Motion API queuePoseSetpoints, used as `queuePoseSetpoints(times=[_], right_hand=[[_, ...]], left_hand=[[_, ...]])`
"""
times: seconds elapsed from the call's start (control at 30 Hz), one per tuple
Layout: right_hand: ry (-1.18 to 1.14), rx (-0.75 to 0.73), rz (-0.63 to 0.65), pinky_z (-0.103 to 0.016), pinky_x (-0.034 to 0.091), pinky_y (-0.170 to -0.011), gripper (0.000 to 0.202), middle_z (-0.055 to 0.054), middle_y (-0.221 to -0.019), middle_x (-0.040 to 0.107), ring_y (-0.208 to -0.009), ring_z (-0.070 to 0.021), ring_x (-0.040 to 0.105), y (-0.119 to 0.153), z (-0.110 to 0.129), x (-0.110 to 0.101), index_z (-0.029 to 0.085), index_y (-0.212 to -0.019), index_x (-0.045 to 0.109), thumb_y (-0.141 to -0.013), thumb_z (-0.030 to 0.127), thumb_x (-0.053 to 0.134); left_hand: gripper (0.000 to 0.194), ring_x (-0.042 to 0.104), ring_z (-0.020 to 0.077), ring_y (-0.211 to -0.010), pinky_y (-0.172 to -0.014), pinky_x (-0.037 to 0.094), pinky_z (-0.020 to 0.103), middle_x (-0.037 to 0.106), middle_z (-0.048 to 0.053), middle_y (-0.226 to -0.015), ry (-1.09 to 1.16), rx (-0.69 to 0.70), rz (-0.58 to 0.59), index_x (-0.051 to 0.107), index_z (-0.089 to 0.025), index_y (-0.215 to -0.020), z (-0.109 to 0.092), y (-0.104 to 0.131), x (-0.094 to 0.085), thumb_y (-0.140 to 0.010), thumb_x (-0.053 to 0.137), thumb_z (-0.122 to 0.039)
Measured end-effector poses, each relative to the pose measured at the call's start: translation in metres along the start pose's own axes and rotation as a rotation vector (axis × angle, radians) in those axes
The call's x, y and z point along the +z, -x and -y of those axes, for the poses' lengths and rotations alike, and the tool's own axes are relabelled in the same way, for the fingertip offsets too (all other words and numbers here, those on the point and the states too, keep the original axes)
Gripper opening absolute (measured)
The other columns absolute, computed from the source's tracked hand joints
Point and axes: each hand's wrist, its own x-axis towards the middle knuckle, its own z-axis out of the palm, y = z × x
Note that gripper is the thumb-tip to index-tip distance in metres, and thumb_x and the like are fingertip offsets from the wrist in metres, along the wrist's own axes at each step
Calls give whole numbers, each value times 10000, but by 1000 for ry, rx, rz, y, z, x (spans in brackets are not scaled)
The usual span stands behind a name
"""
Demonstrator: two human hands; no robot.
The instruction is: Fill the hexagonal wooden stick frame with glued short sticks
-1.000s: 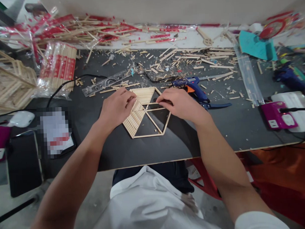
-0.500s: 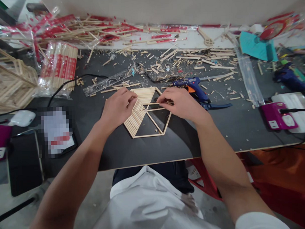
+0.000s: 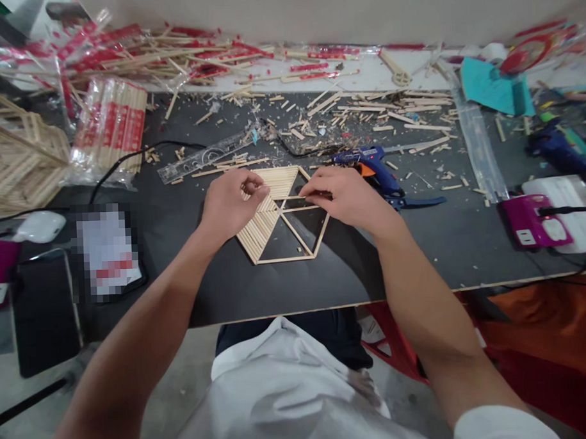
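A hexagonal frame of thin wooden sticks (image 3: pixel 285 261) lies flat on the dark table, divided into triangles by spokes. Its upper and left triangles are filled with rows of sticks; those at the lower right are bare. My left hand (image 3: pixel 232 202) is over the frame's left side, fingers curled, with a small gap between thumb and index finger and nothing visible in it. With thumb and fingers pinched, my right hand (image 3: pixel 340 191) holds a thin wooden stick (image 3: pixel 293 198). This stick lies nearly level across the right part of the frame, its left end close to the hub.
A blue glue gun (image 3: pixel 368 159) and dark-handled pliers (image 3: pixel 420 202) lie beyond my right hand. Behind the frame are a clear ruler (image 3: pixel 207 155) and scattered stick offcuts (image 3: pixel 395 107). Wrapped chopsticks (image 3: pixel 110 126), phones (image 3: pixel 46 311) and a cable are on the left.
My left thumb has moved slightly away from its index finger, toward the hub. My right hand and the stick stay almost in place.
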Motion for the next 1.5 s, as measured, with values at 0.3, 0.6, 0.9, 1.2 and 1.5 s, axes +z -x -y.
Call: queuePoseSetpoints(times=[0.3,0.6,0.9,1.2,1.5], right_hand=[[-10,-3,0,-355,485,-813,206,-102,-966,733,-910,-234,672,0,-1,-1,177,-978,802,-944,143,602],[4,21,-1,-366,476,-832,217,-98,-948,733,-939,-247,657,-2,0,0,186,-950,799,-930,115,595],[-53,17,-21,-356,479,-811,189,-81,-923,732,-904,-232,662,-3,-3,1,196,-914,784,-925,126,608],[28,47,-19,-374,460,-846,196,-104,-950,707,-949,-258,641,-2,7,1,177,-909,746,-927,90,571],[28,236,-152,-398,432,-847,90,-105,-957,683,-958,-271,605,-9,33,32,186,-901,665,-915,125,600]], left_hand=[[275,604,169,-764,-724,443,307,706,3,-833,41,-95,-17,712,-199,-902,-6,-2,2,-744,810,-402],[253,581,151,-718,-711,456,296,686,1,-794,87,-115,-2,713,-193,-882,-10,-3,1,-723,805,-366],[141,586,144,-696,-710,451,303,666,-5,-738,214,-98,10,712,-185,-846,1,-6,4,-755,723,-293],[223,560,141,-681,-679,441,294,642,-19,-724,164,-155,9,684,-195,-796,-11,-4,1,-684,821,-331],[227,569,148,-679,-663,434,297,647,-14,-708,160,-139,9,644,-202,-750,-11,-4,1,-681,802,-350]])
